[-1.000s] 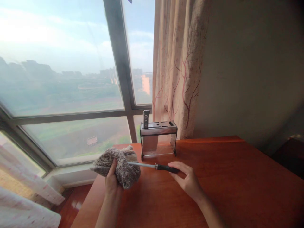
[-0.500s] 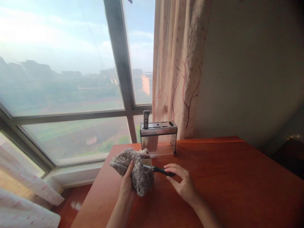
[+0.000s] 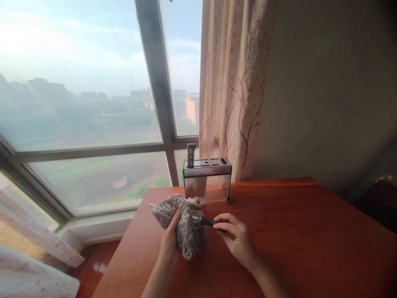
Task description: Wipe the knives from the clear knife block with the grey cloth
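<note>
My left hand (image 3: 170, 238) is closed around a fluffy grey cloth (image 3: 190, 244), its thumb pressing on top. Wrapped in that cloth is the metal shaft of a sharpening steel (image 3: 206, 221), whose bright tip pokes out on the left side. The steel's black handle points right, and the fingers of my right hand (image 3: 237, 236) pinch its end. Most of the shaft is hidden under the cloth. Both hands are held over the near left part of the brown table (image 3: 288, 231).
Behind the cloth, a clear-sided knife block (image 3: 211, 169) stands at the table's far edge, with one grey handle (image 3: 191, 155) sticking up from it. A large window (image 3: 83, 111) lies to the left, and a patterned curtain (image 3: 232, 91) hangs behind the block.
The cloth and my left hand have shifted right along the shaft, closer to the handle. The steel's tip now shows past the cloth on the left. My right hand stays nearly in place.
</note>
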`<state>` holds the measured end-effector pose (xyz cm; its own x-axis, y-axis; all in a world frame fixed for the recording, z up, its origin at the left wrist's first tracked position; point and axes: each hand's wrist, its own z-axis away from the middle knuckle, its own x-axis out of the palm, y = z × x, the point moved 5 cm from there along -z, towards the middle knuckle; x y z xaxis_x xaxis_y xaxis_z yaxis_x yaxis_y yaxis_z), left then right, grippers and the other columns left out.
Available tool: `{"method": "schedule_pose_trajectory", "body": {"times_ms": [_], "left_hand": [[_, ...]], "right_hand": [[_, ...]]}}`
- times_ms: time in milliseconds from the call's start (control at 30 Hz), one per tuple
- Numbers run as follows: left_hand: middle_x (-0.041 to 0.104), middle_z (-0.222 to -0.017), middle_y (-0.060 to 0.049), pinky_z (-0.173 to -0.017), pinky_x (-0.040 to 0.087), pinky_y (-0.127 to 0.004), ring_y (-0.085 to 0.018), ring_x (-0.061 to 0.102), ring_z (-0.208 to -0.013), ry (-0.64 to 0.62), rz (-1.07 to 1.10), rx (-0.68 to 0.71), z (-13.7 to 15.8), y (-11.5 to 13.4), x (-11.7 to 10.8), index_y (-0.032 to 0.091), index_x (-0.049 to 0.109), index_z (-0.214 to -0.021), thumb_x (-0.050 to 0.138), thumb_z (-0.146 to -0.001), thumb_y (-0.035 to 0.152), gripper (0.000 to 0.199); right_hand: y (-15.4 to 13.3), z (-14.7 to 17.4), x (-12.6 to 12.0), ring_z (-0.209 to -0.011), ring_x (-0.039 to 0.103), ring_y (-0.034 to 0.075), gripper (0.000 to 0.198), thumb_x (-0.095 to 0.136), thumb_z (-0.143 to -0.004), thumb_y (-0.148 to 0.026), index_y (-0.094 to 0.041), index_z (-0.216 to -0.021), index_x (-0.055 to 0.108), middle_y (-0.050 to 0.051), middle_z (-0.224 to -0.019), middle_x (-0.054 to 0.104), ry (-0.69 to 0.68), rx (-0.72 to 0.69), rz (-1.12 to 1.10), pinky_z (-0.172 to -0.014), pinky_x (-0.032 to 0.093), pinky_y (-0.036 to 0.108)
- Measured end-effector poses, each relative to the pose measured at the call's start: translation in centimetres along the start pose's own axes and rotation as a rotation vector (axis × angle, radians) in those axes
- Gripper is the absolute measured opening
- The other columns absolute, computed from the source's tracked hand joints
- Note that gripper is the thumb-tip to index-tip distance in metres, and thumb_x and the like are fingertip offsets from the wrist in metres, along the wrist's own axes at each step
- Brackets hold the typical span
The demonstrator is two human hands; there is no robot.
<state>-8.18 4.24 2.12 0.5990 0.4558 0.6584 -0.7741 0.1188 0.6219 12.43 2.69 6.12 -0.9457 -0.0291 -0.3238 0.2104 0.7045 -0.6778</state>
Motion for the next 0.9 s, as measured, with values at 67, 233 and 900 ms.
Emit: {"method": "schedule_pose_trajectory", "body": {"times_ms": [67,233,900], "left_hand": [[0.077,-0.083,-0.010,-0.076,0.061,-0.039,-0.027,0.074,-0.074,0.014,0.015,0.080,-0.3,1.7,-0.4,0.008,0.066,-0.106,0.068,-0.079,0.021,0.029],[0.078,-0.083,-0.009,-0.082,0.059,-0.038,-0.025,0.074,-0.080,0.022,0.106,0.250,-1.0,5.2,-1.5,0.010,0.066,-0.111,0.059,-0.083,0.015,0.029],[0.076,-0.083,-0.008,-0.072,0.061,-0.032,-0.020,0.073,-0.071,-0.007,0.090,0.194,0.5,3.1,-0.2,0.010,0.067,-0.099,0.060,-0.083,0.016,0.018]], "right_hand": [[0.0,-0.1,-0.6,-0.096,0.063,0.017,0.028,0.055,-0.085,-0.005,-0.027,-0.097,0.069,0.005,-0.103,0.064,0.019,0.000,0.016,-0.084,0.051,0.029],[0.0,-0.4,-1.8,-0.095,0.064,0.017,0.025,0.057,-0.084,-0.005,-0.026,-0.090,0.070,0.004,-0.100,0.065,0.071,0.025,0.040,-0.083,0.051,0.028],[2.0,0.3,-1.3,-0.095,0.068,0.022,0.021,0.061,-0.087,-0.037,-0.027,-0.104,0.069,0.004,-0.101,0.073,0.016,0.299,-0.019,-0.084,0.051,0.030]]}}
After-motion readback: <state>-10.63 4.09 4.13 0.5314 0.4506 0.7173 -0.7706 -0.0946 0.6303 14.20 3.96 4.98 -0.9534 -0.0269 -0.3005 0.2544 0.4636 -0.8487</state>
